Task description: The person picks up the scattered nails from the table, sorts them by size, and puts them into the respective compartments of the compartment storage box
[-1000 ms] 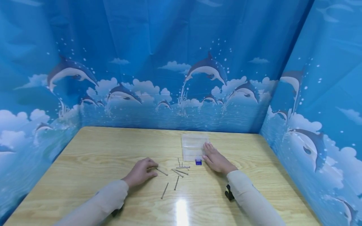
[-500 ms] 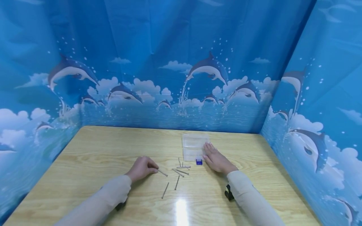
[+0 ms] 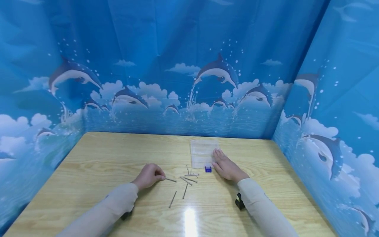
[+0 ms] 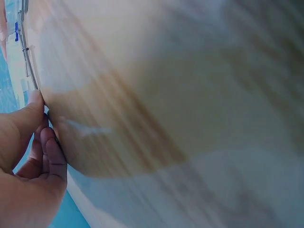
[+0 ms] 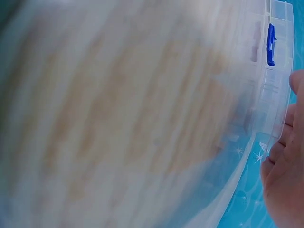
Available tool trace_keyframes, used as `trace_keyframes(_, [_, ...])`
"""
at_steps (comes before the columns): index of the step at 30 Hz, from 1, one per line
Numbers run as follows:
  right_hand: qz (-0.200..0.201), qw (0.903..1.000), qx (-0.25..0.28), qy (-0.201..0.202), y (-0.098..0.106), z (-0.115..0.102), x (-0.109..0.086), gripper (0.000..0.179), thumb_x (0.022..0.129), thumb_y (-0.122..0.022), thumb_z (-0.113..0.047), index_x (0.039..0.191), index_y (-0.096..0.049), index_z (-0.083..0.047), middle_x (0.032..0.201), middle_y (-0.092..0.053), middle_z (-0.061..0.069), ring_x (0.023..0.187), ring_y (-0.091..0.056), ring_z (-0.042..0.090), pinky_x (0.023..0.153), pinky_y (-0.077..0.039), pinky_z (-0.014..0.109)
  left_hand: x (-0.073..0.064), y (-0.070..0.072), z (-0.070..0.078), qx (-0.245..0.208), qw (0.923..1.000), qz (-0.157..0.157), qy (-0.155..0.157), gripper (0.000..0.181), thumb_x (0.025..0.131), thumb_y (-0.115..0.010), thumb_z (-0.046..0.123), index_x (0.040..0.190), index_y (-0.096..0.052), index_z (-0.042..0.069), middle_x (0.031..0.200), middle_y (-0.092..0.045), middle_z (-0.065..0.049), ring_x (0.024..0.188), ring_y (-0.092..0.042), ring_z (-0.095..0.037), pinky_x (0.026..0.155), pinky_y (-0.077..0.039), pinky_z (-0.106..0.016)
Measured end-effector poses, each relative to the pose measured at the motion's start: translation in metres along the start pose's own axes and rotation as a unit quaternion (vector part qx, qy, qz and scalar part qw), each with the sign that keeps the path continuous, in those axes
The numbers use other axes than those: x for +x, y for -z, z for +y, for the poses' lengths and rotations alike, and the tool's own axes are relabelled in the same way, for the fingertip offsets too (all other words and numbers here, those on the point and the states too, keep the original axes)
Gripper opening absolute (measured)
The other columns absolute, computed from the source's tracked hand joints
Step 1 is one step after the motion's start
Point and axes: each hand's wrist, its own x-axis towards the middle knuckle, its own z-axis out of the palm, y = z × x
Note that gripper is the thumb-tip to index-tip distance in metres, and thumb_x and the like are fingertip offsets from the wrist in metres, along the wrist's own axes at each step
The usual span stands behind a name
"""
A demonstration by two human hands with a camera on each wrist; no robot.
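Thumb and fingers of my left hand (image 3: 149,175) pinch the near end of a thin grey nail (image 3: 170,179), which points right toward the other nails. In the left wrist view, thumb and fingertips of this hand meet at the tabletop. My right hand (image 3: 227,167) lies with extended fingers along the right side of a clear plastic box (image 3: 197,150). The box has inner dividers and a blue latch (image 3: 208,169) at its front. From the right wrist, the fingers show against the box's edge, with the blue latch (image 5: 270,45) above them.
Several loose nails (image 3: 188,180) lie partly crossed in front of the box. Two more nails, one (image 3: 172,199) nearest me, lie apart on the wooden table (image 3: 118,151). A blue dolphin-print curtain (image 3: 165,65) stands behind the table and along its right side.
My left fingers have come together on the nail's end, and the nail has swung to lie more level across the view. The right hand and the box stay where they were.
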Motion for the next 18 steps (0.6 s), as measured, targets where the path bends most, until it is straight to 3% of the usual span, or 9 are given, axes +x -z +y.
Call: trace_keyframes(18, [-0.008,0.9999,0.001,-0.008,0.0049,-0.0038,-0.0010,0.060,0.105,-0.030,-0.034,0.150,-0.014,0.003,0.158,-0.012,0.020,0.146,-0.008,0.035,0.117,-0.015,0.047,0.0006,-0.0005,0.0052,0.032,0.9993,-0.018,0.011,0.009,0.083,-0.072,0.007,0.076,-0.068,0.012,0.072,-0.061,0.006,0.068,-0.053,-0.007,0.068,-0.048,-0.028])
